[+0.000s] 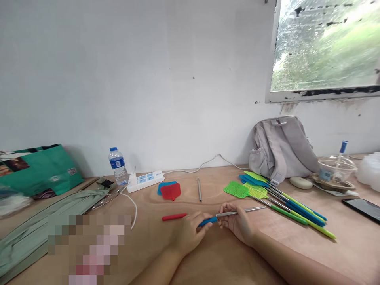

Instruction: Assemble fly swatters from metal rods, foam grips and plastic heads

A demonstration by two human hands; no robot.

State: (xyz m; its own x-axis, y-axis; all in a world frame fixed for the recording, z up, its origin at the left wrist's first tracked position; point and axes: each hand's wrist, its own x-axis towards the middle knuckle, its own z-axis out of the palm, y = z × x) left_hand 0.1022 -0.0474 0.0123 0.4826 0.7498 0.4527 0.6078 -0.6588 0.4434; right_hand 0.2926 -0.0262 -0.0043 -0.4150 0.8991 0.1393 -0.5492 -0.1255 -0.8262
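Note:
My left hand (pixel 190 231) is closed around a blue handle (pixel 208 221) just above the table. Between the fingers of my right hand (pixel 240 226) is a thin metal rod (pixel 255 209), pointing off to the right. The rod's left end meets the right end of the blue handle; whether it sits inside cannot be made out. Just beyond my left hand lies a red handle (pixel 173 217). A red fly swatter head (pixel 171 191) partly covers a blue swatter head (pixel 160 187). Another metal rod (pixel 200 190) lies by itself farther back.
Several green, blue and yellow-green fly swatters (pixel 292 213) lie piled at right. Behind them are a grey backpack (pixel 285 146), a plastic cup (pixel 335 170) and a phone (pixel 363 208). A power strip (pixel 147 181), water bottle (pixel 118 166) and green bag (pixel 44 170) stand left.

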